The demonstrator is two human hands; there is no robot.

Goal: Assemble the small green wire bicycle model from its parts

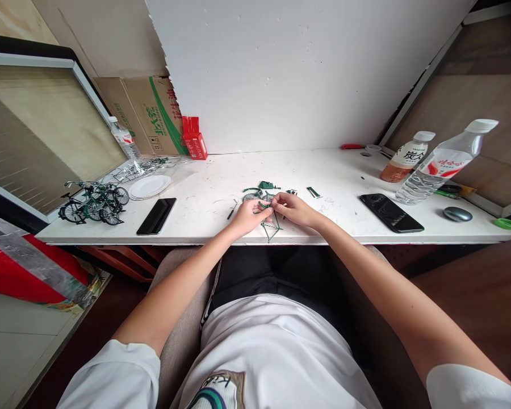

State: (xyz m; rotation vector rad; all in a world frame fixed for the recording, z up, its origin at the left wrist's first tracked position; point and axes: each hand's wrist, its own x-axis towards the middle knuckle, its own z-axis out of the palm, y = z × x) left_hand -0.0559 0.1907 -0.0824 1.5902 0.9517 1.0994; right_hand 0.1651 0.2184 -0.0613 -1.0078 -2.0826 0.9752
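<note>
Over the front part of the table, my left hand (250, 217) is closed in a pinch on a small green curved bicycle part (263, 205). Fingertips of my right hand (297, 209) meet it from the other side, also pinched. The fingers hide much of the part. Just below them lies a thin green model bicycle frame (272, 232), partly covered by the hands. Behind the hands are a small spoked wheel (251, 196) and a green plastic piece (267, 185). A narrow green part (313, 192) rests to the right.
Assembled model bicycles (94, 201) stand at the left, by a white plate (150, 187) and a phone (156, 216). On the right are a dark phone (390, 213), a mouse (457, 214), a brown drink bottle (406, 158) and a water bottle (446, 165). A red box (195, 139) stands behind.
</note>
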